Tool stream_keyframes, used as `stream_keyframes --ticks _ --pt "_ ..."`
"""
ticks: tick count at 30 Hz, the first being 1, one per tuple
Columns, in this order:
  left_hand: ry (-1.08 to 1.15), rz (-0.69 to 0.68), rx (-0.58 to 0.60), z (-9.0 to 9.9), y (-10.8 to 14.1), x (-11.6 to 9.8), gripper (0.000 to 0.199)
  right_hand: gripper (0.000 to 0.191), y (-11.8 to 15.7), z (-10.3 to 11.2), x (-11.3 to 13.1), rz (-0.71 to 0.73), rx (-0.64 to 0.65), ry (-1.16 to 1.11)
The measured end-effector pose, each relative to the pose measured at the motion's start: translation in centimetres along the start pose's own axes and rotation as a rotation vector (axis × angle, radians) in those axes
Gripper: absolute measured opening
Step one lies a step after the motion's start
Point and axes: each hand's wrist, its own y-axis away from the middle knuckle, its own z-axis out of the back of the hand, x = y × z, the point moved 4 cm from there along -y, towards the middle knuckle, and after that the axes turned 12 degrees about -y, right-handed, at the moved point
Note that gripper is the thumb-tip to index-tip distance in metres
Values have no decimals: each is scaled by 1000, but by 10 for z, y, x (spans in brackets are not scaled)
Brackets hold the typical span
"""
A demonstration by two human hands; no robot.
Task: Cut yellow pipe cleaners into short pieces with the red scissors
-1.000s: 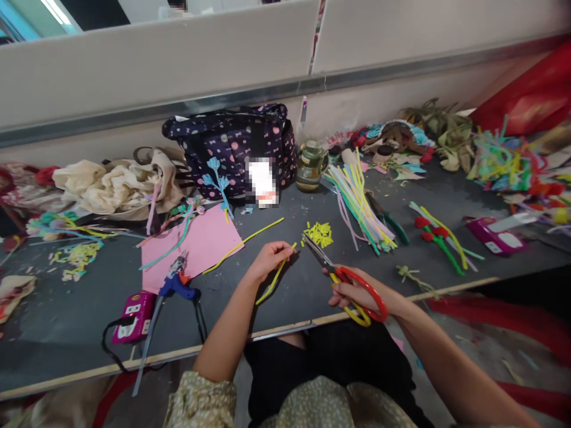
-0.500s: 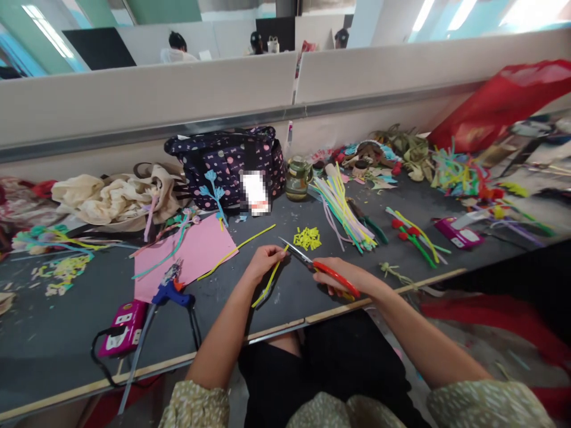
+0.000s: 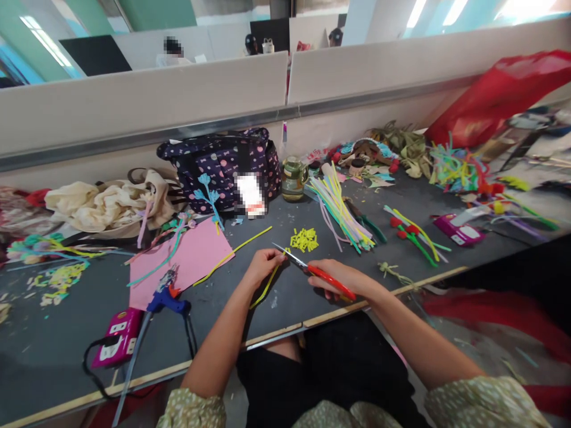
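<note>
Between thumb and fingers, my left hand (image 3: 264,266) pinches a thin yellow strip (image 3: 266,289) that hangs down toward the table's front edge. My right hand (image 3: 335,278) is closed around the red handles of a pair of scissors (image 3: 328,282). Their metal blades point up and left, and reach the top end of the strip beside my left fingertips. Just behind the blades lies a small pile of short yellow pieces (image 3: 304,239). A longer yellow strip (image 3: 236,252) lies left of my left hand, its lower part over pink paper (image 3: 196,252).
A blue glue gun (image 3: 168,300) and purple box (image 3: 118,336) sit at the left. Behind are a patterned bag (image 3: 214,169) and glass jar (image 3: 293,178). Colored stems (image 3: 343,214) and red-tipped stems (image 3: 413,235) lie right. People sit beyond the partition (image 3: 178,95).
The view has shifted slightly. The scissor blades now cross the strip's upper end at my left fingertips and look closer together. Both hands keep their holds.
</note>
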Motion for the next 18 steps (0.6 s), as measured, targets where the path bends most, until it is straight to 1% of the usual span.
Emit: stream_keyframes --ticks 6,9,14,18 --pt "9 12 -42 -1 1 -1 48 20 -2 2 -3 31 19 26" --pt "8 29 -35 -1 1 -2 48 21 -1 3 -2 29 16 30" --pt "1 49 -33 -2 2 -4 48 19 1 3 6 -31 17 11" --pt "-10 39 -35 -3 2 -4 48 18 0 4 9 -61 24 8"
